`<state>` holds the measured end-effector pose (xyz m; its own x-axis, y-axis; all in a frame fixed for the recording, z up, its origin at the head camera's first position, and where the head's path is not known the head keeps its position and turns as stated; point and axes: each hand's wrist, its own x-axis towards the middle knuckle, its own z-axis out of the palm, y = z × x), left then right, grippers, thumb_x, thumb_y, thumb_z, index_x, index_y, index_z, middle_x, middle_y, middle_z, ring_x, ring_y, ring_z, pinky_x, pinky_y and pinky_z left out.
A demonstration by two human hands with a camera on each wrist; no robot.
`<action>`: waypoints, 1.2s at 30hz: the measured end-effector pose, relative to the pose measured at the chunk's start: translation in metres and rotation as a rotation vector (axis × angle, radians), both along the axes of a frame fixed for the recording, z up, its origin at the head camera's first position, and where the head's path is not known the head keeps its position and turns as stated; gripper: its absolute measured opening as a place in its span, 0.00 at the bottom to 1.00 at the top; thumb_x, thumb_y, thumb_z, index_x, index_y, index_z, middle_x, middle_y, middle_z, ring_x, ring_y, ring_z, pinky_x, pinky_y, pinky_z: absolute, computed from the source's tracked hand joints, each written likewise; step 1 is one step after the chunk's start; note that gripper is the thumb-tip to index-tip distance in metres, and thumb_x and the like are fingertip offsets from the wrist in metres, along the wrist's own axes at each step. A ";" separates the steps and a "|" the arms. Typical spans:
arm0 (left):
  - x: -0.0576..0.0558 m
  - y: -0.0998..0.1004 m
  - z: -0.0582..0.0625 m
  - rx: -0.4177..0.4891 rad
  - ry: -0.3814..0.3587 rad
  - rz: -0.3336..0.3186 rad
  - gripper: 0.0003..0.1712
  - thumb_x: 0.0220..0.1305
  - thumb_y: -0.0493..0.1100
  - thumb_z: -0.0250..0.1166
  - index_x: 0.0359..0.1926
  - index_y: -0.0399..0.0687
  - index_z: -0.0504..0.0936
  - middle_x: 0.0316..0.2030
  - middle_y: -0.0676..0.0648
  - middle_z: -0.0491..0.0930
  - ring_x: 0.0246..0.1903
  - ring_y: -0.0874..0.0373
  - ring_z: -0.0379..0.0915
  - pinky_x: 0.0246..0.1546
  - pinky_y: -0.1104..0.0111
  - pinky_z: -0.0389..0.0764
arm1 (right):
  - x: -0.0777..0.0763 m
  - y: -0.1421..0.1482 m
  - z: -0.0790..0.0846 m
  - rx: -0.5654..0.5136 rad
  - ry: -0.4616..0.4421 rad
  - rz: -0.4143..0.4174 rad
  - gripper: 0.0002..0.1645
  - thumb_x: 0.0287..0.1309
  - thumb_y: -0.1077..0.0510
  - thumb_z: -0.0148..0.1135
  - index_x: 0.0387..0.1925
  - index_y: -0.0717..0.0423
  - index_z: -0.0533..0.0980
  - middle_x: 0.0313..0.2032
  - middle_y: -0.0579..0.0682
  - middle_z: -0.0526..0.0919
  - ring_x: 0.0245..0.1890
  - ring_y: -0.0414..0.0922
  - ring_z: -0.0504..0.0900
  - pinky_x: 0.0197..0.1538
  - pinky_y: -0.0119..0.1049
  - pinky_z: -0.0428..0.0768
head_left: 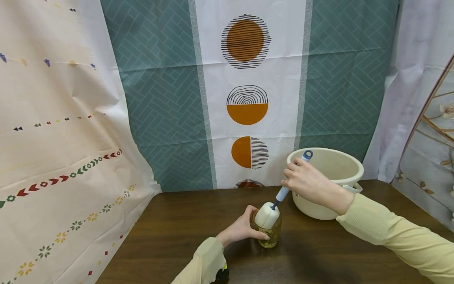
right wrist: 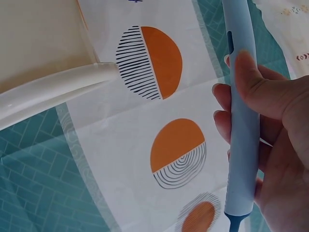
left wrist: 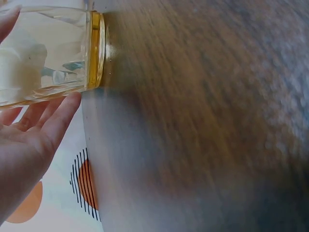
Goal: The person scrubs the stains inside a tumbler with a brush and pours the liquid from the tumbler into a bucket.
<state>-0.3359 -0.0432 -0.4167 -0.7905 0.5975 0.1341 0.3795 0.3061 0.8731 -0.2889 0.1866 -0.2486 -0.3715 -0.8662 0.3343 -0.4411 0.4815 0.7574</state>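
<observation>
An amber glass point(head_left: 270, 239) stands upright on the brown table, and my left hand point(head_left: 242, 227) holds it with the thumb on the near side and fingers behind. My right hand point(head_left: 307, 182) grips the pale blue handle of a sponge cup brush point(right wrist: 244, 140), its thumb along the shaft in the right wrist view. The brush slants down to the left, and its white sponge head point(head_left: 267, 215) sits partly inside the glass, filling the mouth. In the left wrist view the sponge shows blurred through the clear wall of the glass point(left wrist: 67, 53).
Right behind the glass is a cream bucket point(head_left: 320, 213) with a white handle, close below my right forearm. The wooden table point(head_left: 170, 232) reaches back to a hanging teal and white cloth point(head_left: 163, 98). Patterned cloths hang at the left and right sides.
</observation>
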 end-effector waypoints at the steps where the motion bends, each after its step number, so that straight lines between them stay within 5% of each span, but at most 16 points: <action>1: 0.000 0.000 0.000 0.000 0.000 0.000 0.37 0.42 0.45 0.74 0.49 0.49 0.60 0.41 0.52 0.70 0.41 0.61 0.68 0.43 0.65 0.67 | 0.000 0.000 0.000 0.000 -0.001 -0.002 0.12 0.33 0.62 0.73 0.26 0.47 0.82 0.20 0.50 0.71 0.25 0.48 0.70 0.35 0.41 0.65; 18: 0.000 -0.002 -0.001 0.000 0.004 -0.008 0.37 0.43 0.46 0.74 0.49 0.49 0.60 0.42 0.53 0.70 0.42 0.62 0.67 0.43 0.66 0.67 | 0.002 0.002 0.003 0.030 0.052 -0.036 0.10 0.31 0.60 0.74 0.21 0.46 0.80 0.20 0.49 0.70 0.25 0.48 0.70 0.35 0.42 0.64; 36: 0.000 -0.001 0.000 -0.025 0.003 0.001 0.38 0.43 0.48 0.74 0.51 0.48 0.60 0.46 0.55 0.68 0.45 0.61 0.65 0.43 0.65 0.67 | 0.003 0.008 0.010 0.032 -0.011 0.012 0.15 0.30 0.64 0.74 0.24 0.46 0.80 0.20 0.48 0.71 0.26 0.48 0.70 0.36 0.43 0.65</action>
